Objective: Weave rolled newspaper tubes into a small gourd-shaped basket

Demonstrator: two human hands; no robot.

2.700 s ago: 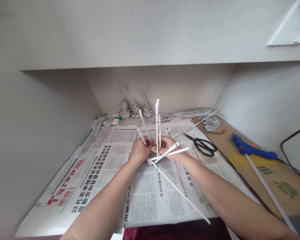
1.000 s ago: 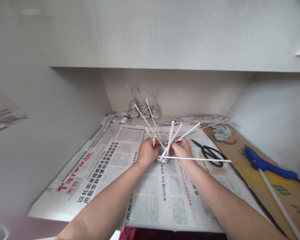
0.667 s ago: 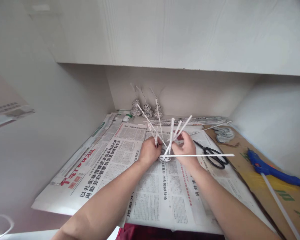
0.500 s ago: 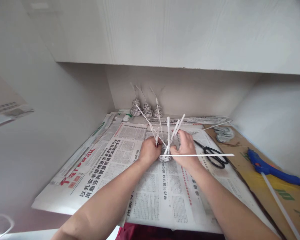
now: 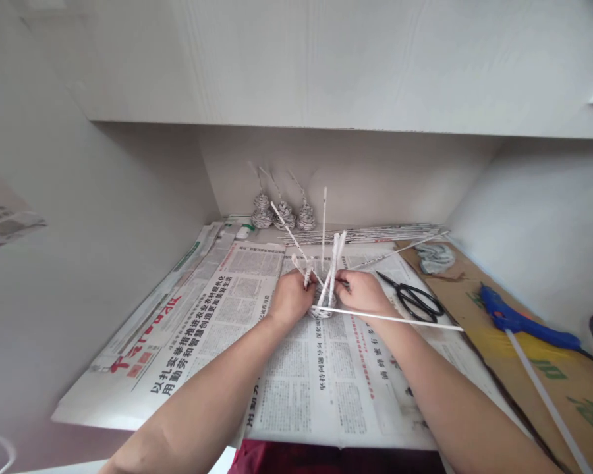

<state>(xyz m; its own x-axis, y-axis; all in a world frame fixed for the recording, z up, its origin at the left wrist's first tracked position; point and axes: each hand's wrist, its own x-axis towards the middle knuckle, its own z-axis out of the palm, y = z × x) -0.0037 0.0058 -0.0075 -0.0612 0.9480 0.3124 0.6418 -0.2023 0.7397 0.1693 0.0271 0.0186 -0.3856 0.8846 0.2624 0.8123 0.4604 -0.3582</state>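
Observation:
A small woven paper piece (image 5: 321,308), made of rolled newspaper, sits low between my hands. Several pale rolled-paper sticks (image 5: 334,266) rise from it, and one long white stick (image 5: 395,318) runs out to the right across my right wrist. My left hand (image 5: 292,294) is closed on the weave's left side, with short stick ends poking up by the thumb. At the right side, my right hand (image 5: 364,293) has its fingers curled inward close against the weave. What its fingertips pinch is hidden.
Newspaper sheets (image 5: 197,329) cover the table. Black scissors (image 5: 418,301) lie right of my hand; beyond are cardboard (image 5: 538,355) and a blue glue gun (image 5: 524,322). At the back stand three gourd-shaped woven pieces (image 5: 284,216) and a bundle of paper sticks (image 5: 375,234).
My right hand has turned and its fingers have curled in beside the weave. The upright sticks have drawn closer together, and the long stick now slants down to the right. The view has shifted slightly.

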